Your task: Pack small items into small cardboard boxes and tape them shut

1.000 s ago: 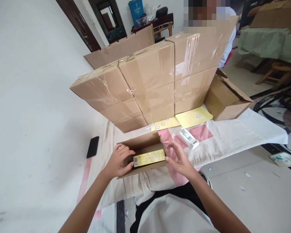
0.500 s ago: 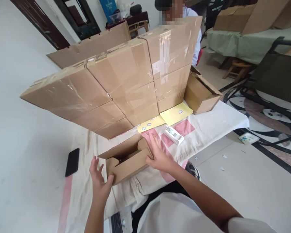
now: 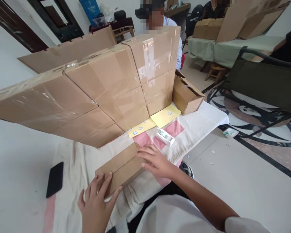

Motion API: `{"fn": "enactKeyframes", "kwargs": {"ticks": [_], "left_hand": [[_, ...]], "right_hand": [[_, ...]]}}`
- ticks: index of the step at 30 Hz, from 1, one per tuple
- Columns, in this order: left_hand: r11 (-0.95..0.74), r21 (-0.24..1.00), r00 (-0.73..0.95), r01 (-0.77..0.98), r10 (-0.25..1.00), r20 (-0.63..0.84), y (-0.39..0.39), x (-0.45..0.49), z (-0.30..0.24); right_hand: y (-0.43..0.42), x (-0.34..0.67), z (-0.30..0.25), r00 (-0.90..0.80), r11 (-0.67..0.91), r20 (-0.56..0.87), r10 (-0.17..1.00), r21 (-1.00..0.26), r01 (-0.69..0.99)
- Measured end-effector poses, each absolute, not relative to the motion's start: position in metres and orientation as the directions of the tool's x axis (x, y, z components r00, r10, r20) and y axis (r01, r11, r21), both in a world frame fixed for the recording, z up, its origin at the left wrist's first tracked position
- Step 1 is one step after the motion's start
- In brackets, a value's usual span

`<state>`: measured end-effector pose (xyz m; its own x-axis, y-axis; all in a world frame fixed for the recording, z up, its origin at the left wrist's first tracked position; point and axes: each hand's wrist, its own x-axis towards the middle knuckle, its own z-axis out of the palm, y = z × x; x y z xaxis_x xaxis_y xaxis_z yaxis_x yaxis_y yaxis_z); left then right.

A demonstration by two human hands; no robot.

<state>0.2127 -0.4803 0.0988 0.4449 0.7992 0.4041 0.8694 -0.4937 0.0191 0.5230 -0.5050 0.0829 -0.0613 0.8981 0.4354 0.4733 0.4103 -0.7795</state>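
Note:
A small brown cardboard box [image 3: 120, 167] lies on the cloth in front of me with its top flaps folded flat. My left hand [image 3: 96, 202] rests at the box's near-left end, fingers stretched out against it. My right hand [image 3: 153, 160] lies flat on the box's right end, fingers spread over the flaps. Neither hand grips anything. What is inside the box is hidden.
A wall of taped cardboard boxes [image 3: 104, 84] stands behind. An open carton [image 3: 187, 97] sits at its right end. Yellow sheets [image 3: 165, 115] and a white device [image 3: 165, 137] lie on the cloth. A black phone [image 3: 54, 179] lies at left. Another person [image 3: 157, 19] sits beyond the boxes.
The small box stood open with a yellow packet inside; its flaps are now folded down flat. Both hands have moved onto its top and ends. The view has swung right.

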Motion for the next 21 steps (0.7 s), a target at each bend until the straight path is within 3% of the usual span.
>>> {"fn": "enactKeyframes", "kwargs": {"ticks": [2,4,5,8,12,14,18,21], "left_hand": [[-0.477,0.018,0.437,0.879,0.82,0.371,-0.477,0.218,0.111],[-0.467,0.009,0.435,0.884,0.83,0.35,-0.477,0.225,0.124],[-0.475,0.009,0.439,0.88,0.82,0.368,-0.48,0.23,0.13],[-0.622,0.126,0.48,0.773,0.703,0.525,-0.498,0.266,0.137],[-0.864,0.375,0.573,0.336,0.503,0.647,-0.518,0.356,0.106],[-0.822,0.484,0.589,0.3,0.559,0.584,-0.511,0.408,0.078],[-0.521,0.723,0.522,0.453,0.813,0.259,-0.47,0.483,0.029],[-0.405,0.752,0.485,0.52,0.865,0.131,-0.447,0.504,0.011]], "right_hand": [[-0.503,0.552,0.081,0.161,0.287,0.393,0.905,-0.844,0.453],[-0.498,0.586,0.077,0.421,0.007,0.227,0.878,-0.887,0.462],[-0.495,0.601,0.074,0.472,-0.137,0.117,0.874,-0.872,0.47],[-0.485,0.633,0.07,0.438,-0.307,-0.074,0.896,-0.816,0.49],[-0.476,0.645,0.075,0.382,-0.416,-0.235,0.894,-0.753,0.51],[-0.47,0.648,0.08,0.368,-0.471,-0.31,0.877,-0.711,0.523],[-0.455,0.654,0.089,0.266,-0.533,-0.467,0.843,-0.66,0.529],[-0.45,0.658,0.096,0.209,-0.56,-0.536,0.818,-0.659,0.502]]}}
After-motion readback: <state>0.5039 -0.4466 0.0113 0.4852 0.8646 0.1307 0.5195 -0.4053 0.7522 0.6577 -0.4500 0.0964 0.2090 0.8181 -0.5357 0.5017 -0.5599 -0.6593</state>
